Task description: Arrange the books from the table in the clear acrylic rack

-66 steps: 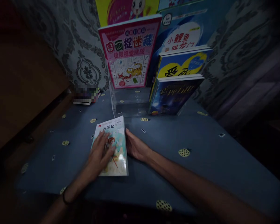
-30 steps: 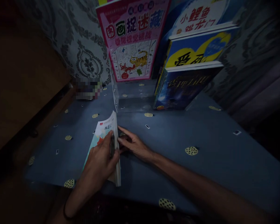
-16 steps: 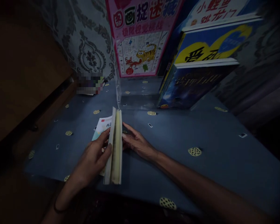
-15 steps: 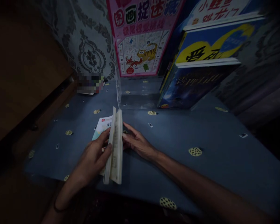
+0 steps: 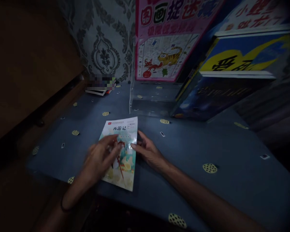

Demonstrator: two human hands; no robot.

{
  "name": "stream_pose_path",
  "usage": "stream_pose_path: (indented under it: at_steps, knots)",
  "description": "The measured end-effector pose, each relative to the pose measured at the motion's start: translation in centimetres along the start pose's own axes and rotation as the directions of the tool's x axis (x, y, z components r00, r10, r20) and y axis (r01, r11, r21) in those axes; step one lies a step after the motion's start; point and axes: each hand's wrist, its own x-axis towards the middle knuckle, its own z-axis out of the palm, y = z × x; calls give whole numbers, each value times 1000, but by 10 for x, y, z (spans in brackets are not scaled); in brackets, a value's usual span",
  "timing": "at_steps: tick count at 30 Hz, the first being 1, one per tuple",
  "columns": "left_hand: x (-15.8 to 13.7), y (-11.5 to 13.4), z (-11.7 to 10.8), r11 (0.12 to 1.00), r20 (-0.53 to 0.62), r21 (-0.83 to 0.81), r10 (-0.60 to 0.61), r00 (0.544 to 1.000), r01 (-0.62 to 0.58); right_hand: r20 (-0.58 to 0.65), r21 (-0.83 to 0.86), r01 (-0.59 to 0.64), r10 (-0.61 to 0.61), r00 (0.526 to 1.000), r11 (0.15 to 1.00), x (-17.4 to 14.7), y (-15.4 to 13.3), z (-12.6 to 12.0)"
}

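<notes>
A thin paperback book (image 5: 128,156) with an illustrated pale green and cream cover lies closed, cover up, near the front of the table. Over its left half is my left hand (image 5: 98,158), slightly blurred, thumb and forefinger apart above the cover and holding nothing visible. Whether those fingertips touch the cover I cannot tell. At the book's right edge, my right hand (image 5: 151,151) grips with the thumb on top and the other fingers partly hidden behind the edge.
A clear acrylic stand (image 5: 152,108) at the back holds a pink picture book (image 5: 166,48), a blue-and-yellow book (image 5: 241,54) and a dark blue book (image 5: 215,96). A small stack of books (image 5: 100,88) lies at the back left. Patterned blue cloth (image 5: 183,148) covers the table.
The book was parted with its pages showing; now it is closed with the cover facing up. My left hand has come off the pages to above the cover. The view has shifted slightly.
</notes>
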Motion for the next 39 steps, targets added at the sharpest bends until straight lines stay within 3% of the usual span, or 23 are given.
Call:
stream_pose_path:
  at_steps: [3,5,8,11,14,20,26,30,34,37,39]
  knots:
    - [11,-33,-12,994,-144,-17,-112,983,111,5,1,-16,16,1000,1000,-1,-1,1]
    - [15,-49,-15,961,-153,-211,-216,964,181,1,-1,-12,12,1000,1000,-1,-1,1]
    - [15,-58,-13,754,-49,-592,-387,921,285,-8,-12,-11,11,1000,1000,-3,-2,3]
    - [16,-53,-5,510,40,-791,-506,861,337,-15,-17,-20,20,1000,1000,-4,-3,3]
    - [18,-44,1,413,58,-853,-531,845,318,-45,-11,-49,49,998,999,-3,-4,1]
    - [23,-34,7,274,185,-902,-451,873,333,-52,63,-135,139,989,989,-1,-6,-6]
    - [37,-44,1,327,200,-879,-410,890,348,-29,29,-94,95,995,995,0,-7,-2]
    - [52,-53,-16,406,307,-780,-415,857,476,-89,-9,-24,23,996,1000,2,-10,-3]
    - [70,-51,-37,610,398,-568,-383,834,552,-161,-70,-5,-7,987,998,2,-15,-10]
    - [90,-50,-49,779,340,-435,-323,883,453,-88,-176,-35,20,996,984,1,-14,-12]
    - [104,-52,-52,908,293,-285,-223,930,307,-40,-261,-24,14,999,965,1,-11,-11]
